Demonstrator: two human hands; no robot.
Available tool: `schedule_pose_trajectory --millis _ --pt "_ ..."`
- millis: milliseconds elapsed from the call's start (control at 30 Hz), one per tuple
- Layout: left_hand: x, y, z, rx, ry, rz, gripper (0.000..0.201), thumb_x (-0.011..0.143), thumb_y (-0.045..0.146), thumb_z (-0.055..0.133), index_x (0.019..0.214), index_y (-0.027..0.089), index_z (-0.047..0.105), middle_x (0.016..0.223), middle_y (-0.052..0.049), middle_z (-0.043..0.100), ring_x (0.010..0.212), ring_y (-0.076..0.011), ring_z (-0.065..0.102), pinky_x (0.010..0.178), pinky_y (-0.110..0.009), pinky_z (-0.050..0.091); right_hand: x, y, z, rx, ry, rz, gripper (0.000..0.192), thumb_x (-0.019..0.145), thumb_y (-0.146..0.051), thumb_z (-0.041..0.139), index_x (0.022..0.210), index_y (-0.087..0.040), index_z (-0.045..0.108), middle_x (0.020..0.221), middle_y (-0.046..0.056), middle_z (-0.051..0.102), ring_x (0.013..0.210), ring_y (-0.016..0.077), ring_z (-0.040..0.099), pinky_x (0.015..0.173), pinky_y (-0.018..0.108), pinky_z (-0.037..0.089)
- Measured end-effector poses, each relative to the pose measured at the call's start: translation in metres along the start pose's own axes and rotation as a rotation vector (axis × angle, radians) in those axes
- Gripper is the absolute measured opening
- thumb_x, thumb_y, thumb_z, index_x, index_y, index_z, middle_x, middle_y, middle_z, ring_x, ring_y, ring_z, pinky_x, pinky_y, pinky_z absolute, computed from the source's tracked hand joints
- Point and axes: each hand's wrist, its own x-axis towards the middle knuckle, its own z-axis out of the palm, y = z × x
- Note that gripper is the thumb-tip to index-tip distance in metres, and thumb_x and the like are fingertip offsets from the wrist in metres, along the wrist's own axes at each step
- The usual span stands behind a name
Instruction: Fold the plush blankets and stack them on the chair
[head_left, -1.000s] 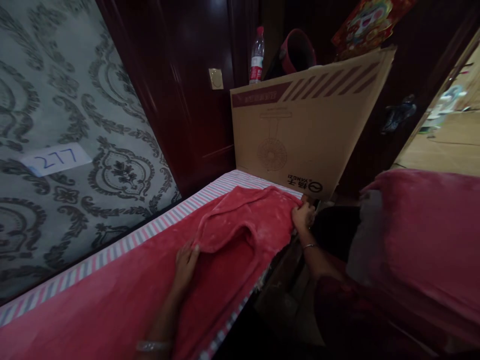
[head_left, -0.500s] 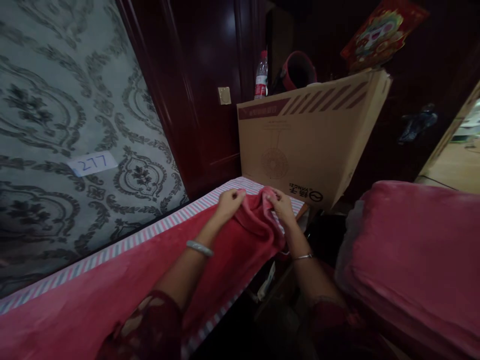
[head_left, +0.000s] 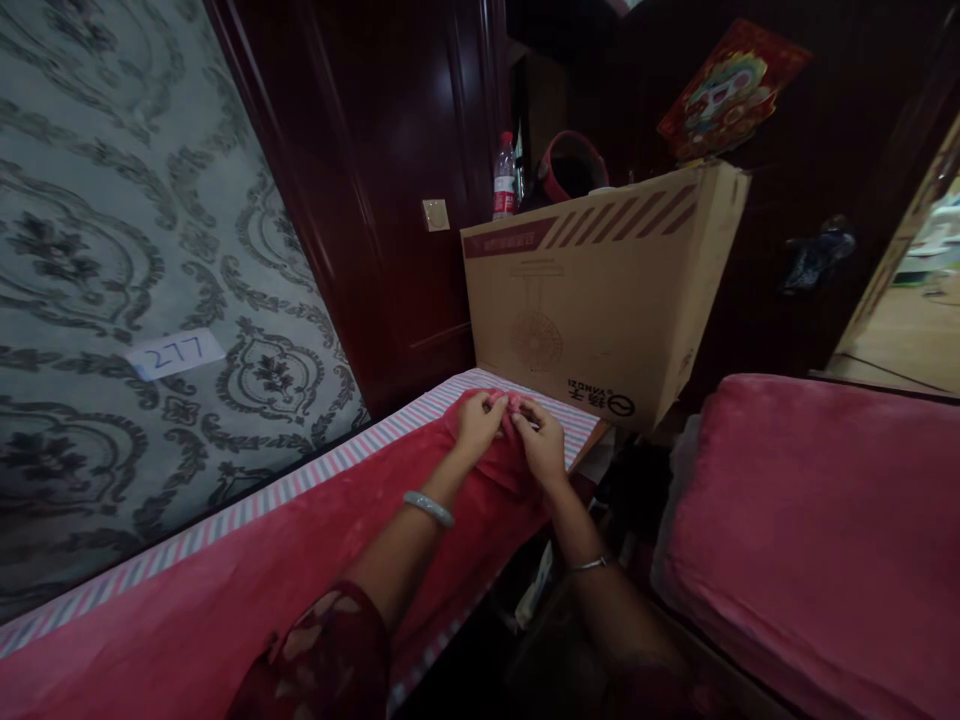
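Observation:
A long red plush cloth (head_left: 322, 545) lies over a surface covered with a striped sheet (head_left: 255, 508). At its far end, my left hand (head_left: 478, 422) pinches the bunched edge of the cloth. My right hand (head_left: 541, 435) grips the same edge close beside it, fingers curled in. The two hands nearly touch, with a small tuft of red fabric showing between them. Below the hands the cloth sags in folds, and its underside is hidden.
Behind the hands stands a large cardboard box (head_left: 577, 300), with a plastic bottle (head_left: 505, 178) beyond its top. To the right is a stack of folded pink plush cloth (head_left: 817, 510). Patterned wallpaper (head_left: 97, 230) with a paper label "277" (head_left: 176, 354) is at left.
My hands have come closer together, gathering the cloth's edge between them. The fold that hung open between them is now bunched. The view has shifted slightly.

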Motion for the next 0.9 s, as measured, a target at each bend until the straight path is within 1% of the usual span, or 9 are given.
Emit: schedule_pose_trajectory --millis 167,267,400,500,600,700,767,833,900 --pt "0.003 -0.002 0.005 -0.009 0.018 0.007 0.023 0.083 0.032 0.062 0.067 0.018 0.055 0.059 0.003 0.052 0.052 -0.0121 0.055 0.045 -0.023 0.049 0.000 0.003 0.003 -0.049 0.079 -0.027 0.041 0.073 -0.042 0.065 0.106 -0.018 0.068 0.100 0.009 0.074 0.088 0.0223 0.068 0.083 0.037 0.053" --pt "0.004 -0.006 0.007 -0.066 -0.028 -0.022 0.027 0.083 0.033 0.063 0.063 0.019 0.051 0.058 0.004 0.051 0.051 -0.0119 0.056 0.045 -0.022 0.049 0.003 0.004 0.000 -0.093 0.095 -0.032 0.034 0.075 -0.044 0.063 0.095 -0.017 0.070 0.087 0.006 0.073 0.078 0.0200 0.065 0.076 0.033 0.051" --pt "0.008 -0.010 0.009 -0.048 0.011 -0.059 0.031 0.085 0.036 0.062 0.063 0.020 0.046 0.049 0.005 0.049 0.042 -0.0112 0.053 0.040 -0.020 0.042 0.006 0.001 -0.005 -0.236 0.265 -0.069 0.030 0.081 -0.044 0.055 0.082 -0.018 0.070 0.076 0.004 0.071 0.072 0.0191 0.060 0.070 0.031 0.047" --pt "0.011 -0.011 0.015 -0.068 -0.015 -0.076 0.028 0.086 0.038 0.061 0.067 0.020 0.049 0.050 0.004 0.052 0.042 -0.0115 0.054 0.040 -0.020 0.041 0.004 0.000 -0.005 -0.251 0.198 -0.094 0.033 0.084 -0.047 0.054 0.086 -0.018 0.071 0.085 0.006 0.073 0.079 0.0209 0.062 0.075 0.032 0.048" --pt "0.015 -0.014 0.021 -0.111 -0.126 0.003 0.033 0.087 0.041 0.059 0.064 0.019 0.051 0.055 0.003 0.055 0.050 -0.0113 0.055 0.047 -0.021 0.044 0.002 0.005 -0.004 -0.252 0.122 -0.085 0.036 0.082 -0.050 0.058 0.098 -0.019 0.070 0.096 0.006 0.073 0.086 0.0223 0.062 0.080 0.033 0.048" --pt "0.025 -0.015 0.016 -0.084 -0.311 -0.006 0.036 0.092 0.041 0.049 0.067 0.017 0.057 0.057 0.001 0.058 0.051 -0.0122 0.056 0.051 -0.023 0.046 0.001 0.010 -0.010 -0.320 0.188 -0.047 0.034 0.078 -0.047 0.061 0.096 -0.018 0.067 0.085 0.003 0.069 0.077 0.0201 0.058 0.073 0.031 0.045" --pt "0.038 -0.014 0.006 -0.006 -0.273 0.023 0.028 0.092 0.033 0.048 0.074 0.017 0.062 0.062 0.000 0.061 0.054 -0.0130 0.059 0.057 -0.024 0.049 0.000 0.012 -0.016 -0.340 0.225 -0.049 0.028 0.081 -0.045 0.059 0.089 -0.019 0.065 0.077 0.000 0.065 0.071 0.0177 0.054 0.069 0.029 0.043" --pt "0.053 -0.011 -0.004 0.046 -0.194 0.140 0.019 0.088 0.025 0.052 0.080 0.016 0.067 0.074 -0.003 0.068 0.069 -0.0145 0.065 0.070 -0.026 0.052 -0.004 0.010 -0.022 -0.340 0.231 -0.078 0.026 0.084 -0.044 0.057 0.090 -0.020 0.066 0.078 0.000 0.065 0.072 0.0173 0.054 0.069 0.028 0.043" --pt "0.066 -0.011 -0.010 0.025 -0.327 0.242 0.018 0.088 0.025 0.054 0.084 0.017 0.071 0.087 -0.005 0.073 0.086 -0.0169 0.068 0.083 -0.028 0.051 -0.011 0.008 -0.029 -0.351 0.197 -0.106 0.026 0.086 -0.043 0.059 0.094 -0.021 0.068 0.084 0.001 0.068 0.077 0.0188 0.058 0.073 0.029 0.046"
